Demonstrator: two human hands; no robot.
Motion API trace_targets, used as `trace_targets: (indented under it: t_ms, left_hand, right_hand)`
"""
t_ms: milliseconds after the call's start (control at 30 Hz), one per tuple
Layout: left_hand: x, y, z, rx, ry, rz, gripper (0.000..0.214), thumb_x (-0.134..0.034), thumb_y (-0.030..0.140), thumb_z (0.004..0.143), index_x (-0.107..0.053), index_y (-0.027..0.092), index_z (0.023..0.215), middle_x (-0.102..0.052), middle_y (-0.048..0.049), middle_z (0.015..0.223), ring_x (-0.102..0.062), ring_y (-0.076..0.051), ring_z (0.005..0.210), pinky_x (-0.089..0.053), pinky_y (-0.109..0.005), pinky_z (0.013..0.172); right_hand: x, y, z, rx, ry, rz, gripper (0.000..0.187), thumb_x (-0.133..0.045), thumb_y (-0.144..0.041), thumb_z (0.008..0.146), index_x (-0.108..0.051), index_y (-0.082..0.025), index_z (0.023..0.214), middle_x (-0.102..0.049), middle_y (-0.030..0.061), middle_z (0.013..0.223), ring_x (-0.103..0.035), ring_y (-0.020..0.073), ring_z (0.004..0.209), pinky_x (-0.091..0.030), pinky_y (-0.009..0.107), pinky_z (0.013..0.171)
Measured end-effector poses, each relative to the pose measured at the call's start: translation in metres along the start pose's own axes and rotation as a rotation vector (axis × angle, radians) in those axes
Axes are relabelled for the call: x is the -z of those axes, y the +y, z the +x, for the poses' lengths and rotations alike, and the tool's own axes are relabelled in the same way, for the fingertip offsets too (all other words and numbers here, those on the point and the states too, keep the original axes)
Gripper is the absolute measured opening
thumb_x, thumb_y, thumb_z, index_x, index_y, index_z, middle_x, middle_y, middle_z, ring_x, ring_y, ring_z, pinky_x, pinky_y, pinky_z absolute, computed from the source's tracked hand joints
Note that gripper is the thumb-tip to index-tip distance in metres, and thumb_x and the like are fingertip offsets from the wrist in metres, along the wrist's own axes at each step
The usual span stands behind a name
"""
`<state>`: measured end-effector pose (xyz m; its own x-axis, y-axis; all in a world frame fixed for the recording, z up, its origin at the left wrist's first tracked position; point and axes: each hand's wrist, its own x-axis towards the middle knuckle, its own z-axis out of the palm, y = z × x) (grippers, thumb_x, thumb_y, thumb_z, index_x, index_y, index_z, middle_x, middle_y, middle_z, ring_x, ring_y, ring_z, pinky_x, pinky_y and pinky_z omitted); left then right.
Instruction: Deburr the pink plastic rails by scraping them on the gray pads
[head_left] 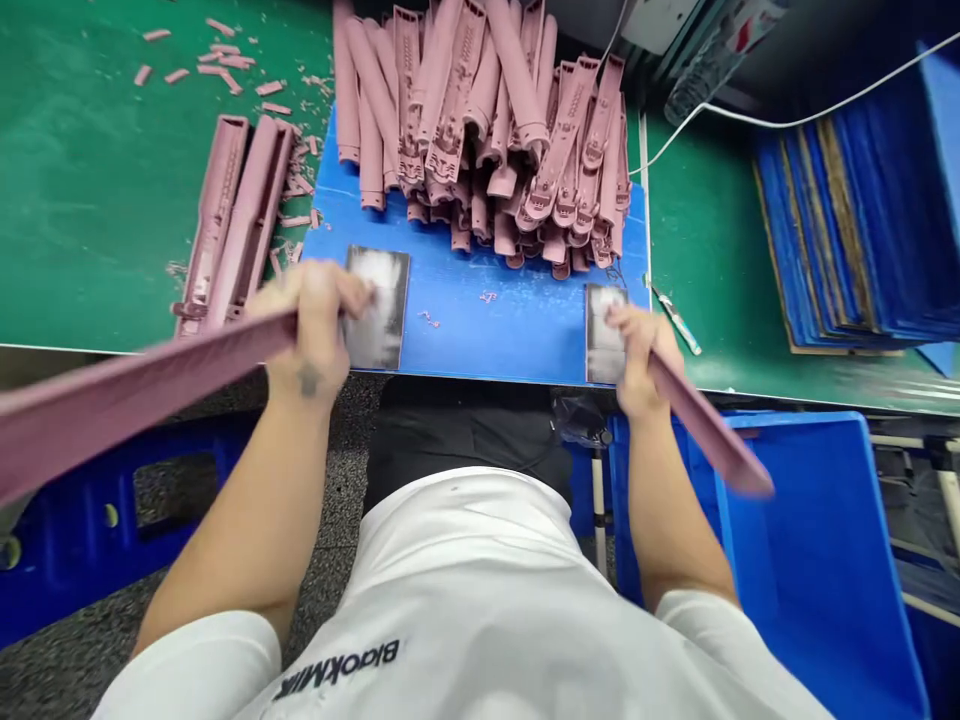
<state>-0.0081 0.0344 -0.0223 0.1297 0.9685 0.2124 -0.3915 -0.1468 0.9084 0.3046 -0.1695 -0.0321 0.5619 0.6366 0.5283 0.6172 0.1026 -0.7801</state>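
My left hand (315, 320) is closed round one end of a long pink plastic part (127, 395) that runs out to the lower left. That end rests against a grey sandpaper patch (379, 305) on the blue board (487, 320). My right hand (637, 355) grips a second long pink part (709, 435), which slants down to the right. Its upper end meets another grey sandpaper patch (602, 315) at the board's near right corner. Both parts are blurred by motion.
A heap of pink parts (480, 120) covers the far half of the blue board. Three more pink parts (232, 215) lie on the green bench, with pink chips (225, 60) around. A small tool (679, 322), stacked blue sheets (855, 220) and a blue bin (817, 550) lie right.
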Motion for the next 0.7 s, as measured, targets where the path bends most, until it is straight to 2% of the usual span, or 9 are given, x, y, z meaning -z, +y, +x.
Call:
trace_targets:
  t_ms: [100, 167, 233, 300, 367, 500, 567, 633, 700]
  left_hand:
    - [0.029, 0.026, -0.052, 0.111, -0.086, 0.030, 0.073, -0.097, 0.068, 0.084, -0.048, 0.022, 0.056, -0.037, 0.0035, 0.044, -0.037, -0.012, 0.037, -0.046, -0.030, 0.043]
    - [0.043, 0.033, -0.070, 0.308, -0.098, 0.041, 0.068, -0.093, 0.076, 0.080, -0.054, 0.022, 0.064, -0.037, 0.0046, 0.042, -0.025, -0.010, 0.029, -0.024, -0.024, 0.029]
    - [0.049, 0.034, -0.075, 0.439, -0.045, 0.064, 0.053, -0.089, 0.071, 0.084, -0.070, 0.021, 0.086, -0.051, 0.0018, 0.045, -0.028, -0.012, 0.025, -0.021, -0.024, 0.025]
    - [0.048, 0.037, -0.076, 0.474, 0.010, 0.076, 0.048, -0.087, 0.052, 0.089, -0.077, 0.023, 0.126, -0.070, -0.0010, 0.058, -0.042, -0.017, 0.026, -0.034, -0.025, 0.026]
    - [0.040, 0.045, -0.075, 0.452, -0.004, 0.068, 0.065, -0.090, 0.039, 0.089, -0.071, 0.028, 0.150, -0.084, -0.0042, 0.076, -0.059, -0.021, 0.034, -0.049, -0.027, 0.032]
    - [0.016, 0.070, -0.067, 0.434, -0.055, -0.109, 0.043, -0.088, 0.039, 0.087, -0.087, 0.016, 0.124, -0.090, -0.0162, 0.099, -0.085, -0.029, 0.066, -0.068, -0.032, 0.046]
    - [0.006, 0.079, -0.058, 0.400, -0.075, -0.196, 0.043, -0.090, 0.033, 0.080, -0.090, 0.017, 0.120, -0.090, -0.0152, 0.107, -0.088, -0.029, 0.079, -0.070, -0.030, 0.050]
    - [0.002, 0.081, -0.045, 0.334, -0.072, -0.158, 0.045, -0.095, 0.028, 0.077, -0.090, 0.019, 0.121, -0.091, -0.0115, 0.107, -0.088, -0.025, 0.078, -0.069, -0.028, 0.050]
    - [0.006, 0.077, -0.028, 0.214, -0.059, 0.031, 0.034, -0.098, 0.029, 0.081, -0.090, 0.015, 0.112, -0.086, -0.0079, 0.085, -0.078, -0.021, 0.059, -0.060, -0.024, 0.043]
  right_hand:
    - [0.036, -0.039, -0.057, -0.120, 0.090, 0.181, 0.046, -0.071, -0.061, 0.116, -0.063, -0.025, 0.088, -0.068, -0.0024, 0.069, -0.073, 0.0195, 0.063, -0.073, 0.041, 0.076]
    - [0.053, -0.049, -0.069, -0.285, 0.145, 0.217, 0.039, -0.078, -0.056, 0.111, -0.064, -0.025, 0.093, -0.054, -0.0097, 0.054, -0.048, 0.0126, 0.038, -0.055, 0.027, 0.047]
    - [0.060, -0.048, -0.066, -0.440, 0.123, 0.180, 0.034, -0.084, -0.055, 0.105, -0.070, -0.024, 0.106, -0.058, -0.0099, 0.055, -0.040, 0.0100, 0.034, -0.039, 0.021, 0.037]
    - [0.061, -0.043, -0.058, -0.547, 0.072, 0.191, 0.046, -0.089, -0.053, 0.098, -0.073, -0.025, 0.130, -0.074, -0.0049, 0.070, -0.052, 0.0123, 0.040, -0.042, 0.021, 0.038]
    - [0.059, -0.043, -0.049, -0.605, 0.029, 0.272, 0.062, -0.094, -0.047, 0.092, -0.070, -0.031, 0.147, -0.084, -0.0009, 0.089, -0.066, 0.0159, 0.050, -0.054, 0.025, 0.044]
    - [0.057, -0.060, -0.035, -0.586, -0.024, 0.521, 0.052, -0.087, -0.062, 0.091, -0.081, -0.028, 0.130, -0.089, 0.0082, 0.111, -0.087, 0.0263, 0.084, -0.074, 0.040, 0.068]
    - [0.056, -0.069, -0.029, -0.525, 0.023, 0.553, 0.048, -0.086, -0.062, 0.090, -0.084, -0.027, 0.123, -0.089, 0.0097, 0.114, -0.089, 0.0292, 0.099, -0.077, 0.043, 0.080]
    - [0.055, -0.072, -0.022, -0.460, 0.071, 0.448, 0.043, -0.091, -0.055, 0.089, -0.083, -0.028, 0.120, -0.087, 0.0072, 0.106, -0.087, 0.0274, 0.092, -0.075, 0.042, 0.078]
    - [0.053, -0.065, -0.011, -0.365, 0.120, 0.234, 0.039, -0.093, -0.056, 0.092, -0.082, -0.027, 0.115, -0.078, 0.0017, 0.086, -0.077, 0.0222, 0.070, -0.068, 0.039, 0.067]
